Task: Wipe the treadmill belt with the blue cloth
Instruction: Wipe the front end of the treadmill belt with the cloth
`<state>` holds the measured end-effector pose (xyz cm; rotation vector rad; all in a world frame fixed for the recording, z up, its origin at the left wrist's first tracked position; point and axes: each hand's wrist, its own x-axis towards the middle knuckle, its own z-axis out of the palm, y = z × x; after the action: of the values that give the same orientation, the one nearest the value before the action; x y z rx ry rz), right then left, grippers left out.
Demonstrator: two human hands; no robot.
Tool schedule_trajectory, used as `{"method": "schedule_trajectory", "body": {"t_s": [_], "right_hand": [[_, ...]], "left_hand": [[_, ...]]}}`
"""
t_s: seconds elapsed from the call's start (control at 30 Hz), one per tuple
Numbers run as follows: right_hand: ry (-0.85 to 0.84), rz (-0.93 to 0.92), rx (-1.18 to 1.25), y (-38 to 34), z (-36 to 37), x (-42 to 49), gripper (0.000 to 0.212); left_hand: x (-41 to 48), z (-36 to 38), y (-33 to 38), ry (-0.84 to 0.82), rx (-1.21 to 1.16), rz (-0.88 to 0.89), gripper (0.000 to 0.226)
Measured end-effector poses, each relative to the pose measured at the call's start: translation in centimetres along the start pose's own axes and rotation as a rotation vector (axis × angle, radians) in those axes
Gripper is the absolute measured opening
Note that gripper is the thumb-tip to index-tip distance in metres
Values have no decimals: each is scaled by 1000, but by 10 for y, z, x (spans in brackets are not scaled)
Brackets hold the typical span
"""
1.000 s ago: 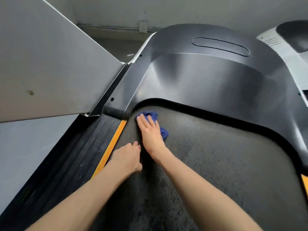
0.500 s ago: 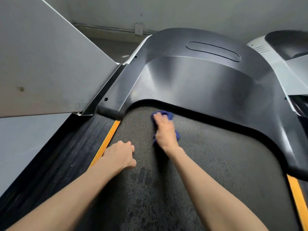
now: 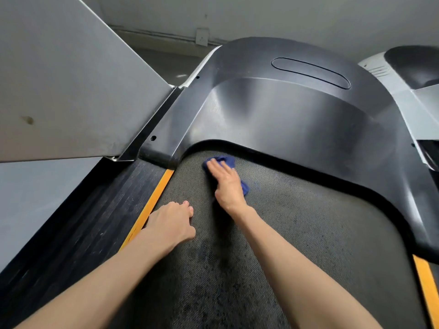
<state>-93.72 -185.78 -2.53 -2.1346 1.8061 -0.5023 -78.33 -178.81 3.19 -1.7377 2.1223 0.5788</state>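
Note:
The dark textured treadmill belt (image 3: 308, 233) fills the lower middle of the head view. A blue cloth (image 3: 229, 161) lies on the belt's far end, just below the curved black motor cover (image 3: 285, 115). My right hand (image 3: 225, 184) presses flat on the cloth, fingers pointing up and left; the cloth shows beyond the fingertips and at the hand's right side. My left hand (image 3: 172, 224) rests on the belt near its left edge, fingers curled under, holding nothing.
A yellow strip (image 3: 152, 205) and a black ribbed side rail (image 3: 90, 222) run along the belt's left edge. A grey upright panel (image 3: 59, 91) rises at left. A second yellow strip (image 3: 426, 288) is at right, and a white machine part (image 3: 403, 91) sits at upper right.
My right hand slid the cloth rightward along the belt's far end, then a little back left. My left hand stayed near the left edge, its fingers curling under.

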Motion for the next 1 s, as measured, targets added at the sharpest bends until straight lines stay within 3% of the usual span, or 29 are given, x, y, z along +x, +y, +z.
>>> {"method": "schedule_trajectory", "body": {"t_s": [0.07,0.17,0.33,0.43,0.47,0.53,0.63,0.7,0.77,0.87,0.93,1.0], "right_hand": [[-144,-191,-2,-2,-1,-5,78],[-129,-177,-44,35,-18,-13,79],[355,399,31,130,-53,-67,69],[430,706,-39,104,-49,-64,64],[434,680,-40,84,-41,-60,63],[373,396,3,42,-16,-57,64],[21,-87,-32,17,1,-76,71],[-131,-256,-103,44,-21,-83,74],[-87,-120,-117,87,-41,-93,74],[223,365,-89,145,-75,-111,73],[298,641,-104,142,-78,-104,60],[367,677,-95,110,-68,-88,50]], "left_hand": [[-2,4,2,-4,19,-8,67],[-3,5,3,25,91,32,65],[-2,4,4,-6,64,-1,65],[0,2,10,-12,90,-22,54],[0,0,13,-2,103,-30,48],[-2,-5,20,25,128,-36,39],[-6,-5,24,37,174,-32,44],[-7,-3,19,5,161,-17,47],[-5,-2,10,-33,153,10,50],[-3,-3,3,-84,138,26,56],[-1,-3,3,-100,139,16,55],[1,-2,7,-114,148,-14,55]]}}
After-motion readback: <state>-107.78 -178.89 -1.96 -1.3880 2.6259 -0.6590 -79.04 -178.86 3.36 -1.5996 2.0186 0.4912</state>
